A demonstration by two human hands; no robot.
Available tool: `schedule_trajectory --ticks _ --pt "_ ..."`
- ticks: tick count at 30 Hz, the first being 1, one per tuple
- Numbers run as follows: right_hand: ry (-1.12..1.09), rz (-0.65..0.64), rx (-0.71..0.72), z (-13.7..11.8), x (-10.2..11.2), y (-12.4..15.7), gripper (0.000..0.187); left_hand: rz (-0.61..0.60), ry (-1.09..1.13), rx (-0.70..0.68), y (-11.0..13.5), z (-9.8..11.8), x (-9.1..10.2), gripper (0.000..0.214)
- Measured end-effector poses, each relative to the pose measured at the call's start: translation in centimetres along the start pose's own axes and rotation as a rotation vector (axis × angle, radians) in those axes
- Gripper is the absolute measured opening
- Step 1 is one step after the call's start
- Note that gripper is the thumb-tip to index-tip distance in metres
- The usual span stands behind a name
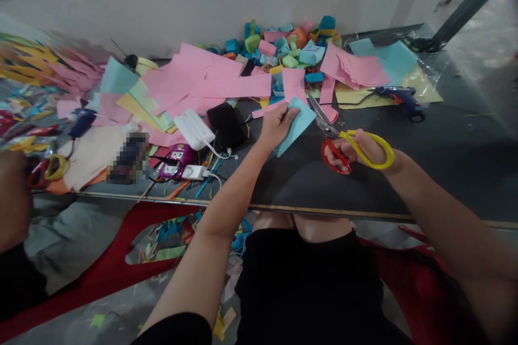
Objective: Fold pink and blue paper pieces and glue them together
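My left hand [277, 124] grips a light blue paper piece [298, 128] by its upper left corner, holding it just above the dark table [445, 161]. My right hand [358, 151] is closed through the red and yellow handles of a pair of scissors [343, 143]. The scissor blades point up and left, beside the right edge of the blue paper. A thin pink paper strip [265, 110] lies just behind my left hand.
Pink paper sheets [210, 81] and a heap of coloured folded paper boxes [287, 46] fill the far side. A blue glue gun [400, 99] lies at right. A white power bank [194, 129], black pouch [226, 125] and cables sit left. Another person's hand [14, 194] is at far left.
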State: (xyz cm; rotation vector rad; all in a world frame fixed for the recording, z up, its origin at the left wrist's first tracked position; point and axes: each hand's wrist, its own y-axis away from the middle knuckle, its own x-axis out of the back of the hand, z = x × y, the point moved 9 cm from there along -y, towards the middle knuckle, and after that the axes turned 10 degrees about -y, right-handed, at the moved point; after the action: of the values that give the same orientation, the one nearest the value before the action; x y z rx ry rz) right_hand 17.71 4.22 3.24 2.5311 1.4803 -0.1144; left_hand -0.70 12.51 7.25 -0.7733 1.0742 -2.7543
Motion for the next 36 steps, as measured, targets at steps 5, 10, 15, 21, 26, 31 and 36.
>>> schedule_trajectory --ticks 5,10,15,21,26,31,36 --pt "-0.036 0.111 0.030 -0.7 0.3 -0.8 0.086 -0.009 0.037 0.053 -0.1 -0.4 0.2 0.069" --pt "-0.022 0.125 0.082 -1.8 -0.2 -1.1 0.092 -0.040 0.047 0.066 -0.4 -0.2 0.4 0.070" --pt "-0.059 0.117 0.073 -2.3 -0.8 -0.8 0.093 -0.031 0.069 0.069 -0.5 -0.2 0.3 0.074" --pt "-0.072 0.152 0.021 -1.3 -0.7 -0.8 0.099 -0.041 0.091 0.080 -0.5 -0.2 -0.4 0.075" --pt "-0.124 0.195 -0.009 -1.8 -0.3 0.4 0.095 0.029 0.086 0.168 -0.5 -3.2 0.7 0.078" --pt "-0.164 0.466 0.112 -6.5 3.0 4.8 0.091 0.078 0.094 0.248 -0.5 -5.8 2.0 0.078" --pt "-0.135 0.398 0.000 -5.3 2.4 5.4 0.096 0.005 0.126 0.204 -0.5 -4.2 0.1 0.078"
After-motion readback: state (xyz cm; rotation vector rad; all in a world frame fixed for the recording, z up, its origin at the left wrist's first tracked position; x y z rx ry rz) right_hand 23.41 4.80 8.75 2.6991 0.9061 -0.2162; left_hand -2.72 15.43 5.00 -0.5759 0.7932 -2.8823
